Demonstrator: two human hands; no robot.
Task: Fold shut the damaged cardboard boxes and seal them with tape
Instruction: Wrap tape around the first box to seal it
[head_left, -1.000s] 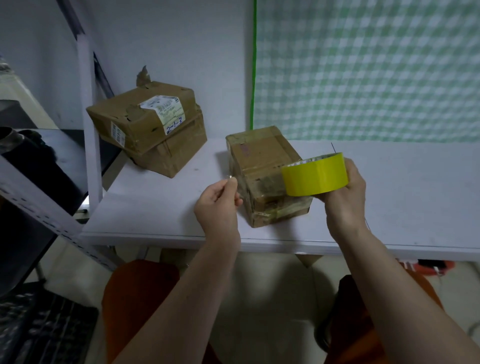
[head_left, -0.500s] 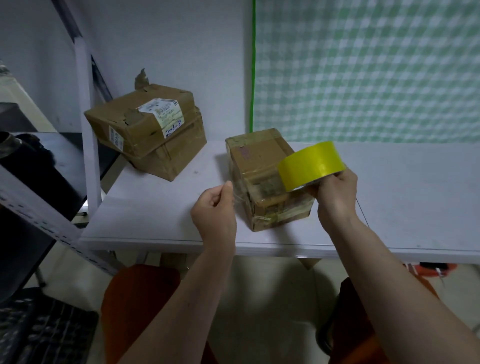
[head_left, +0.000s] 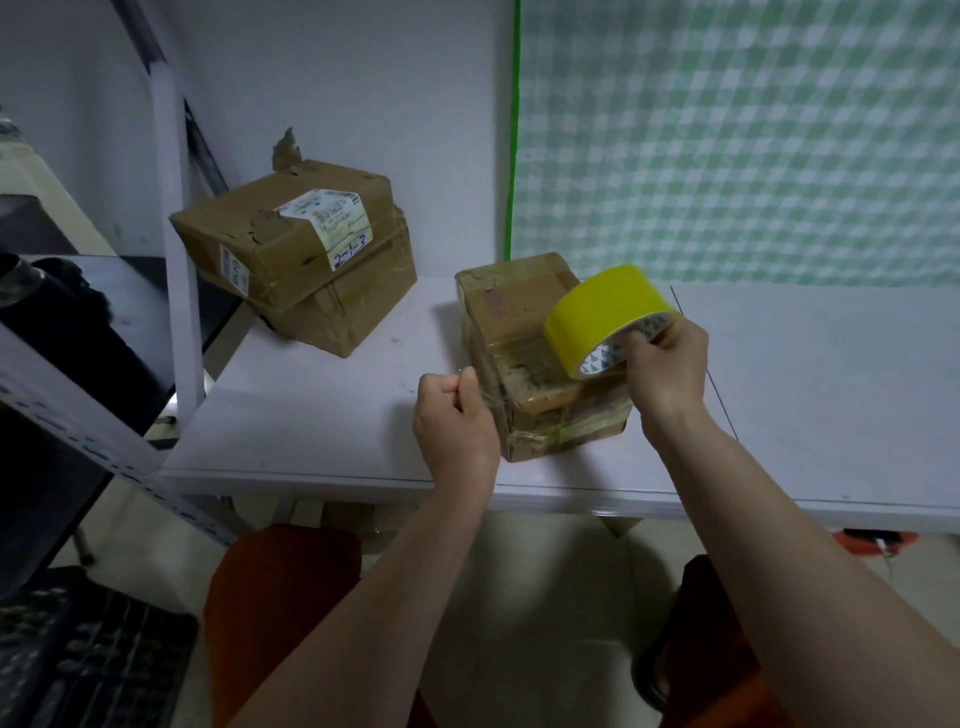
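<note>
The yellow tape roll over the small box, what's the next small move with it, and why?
Probably lower the pulled strip onto the small box and press it down. The right hand holds the yellow tape roll above the box top, while the left hand pinches what looks like a clear strip end at the box's left side. The strip seems stretched but not visibly stuck down.

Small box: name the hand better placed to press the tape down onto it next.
Left. The left hand pinches the pulled-out tape end right beside the small box, so it could likely lay it down. The right hand grips the yellow tape roll.
</note>
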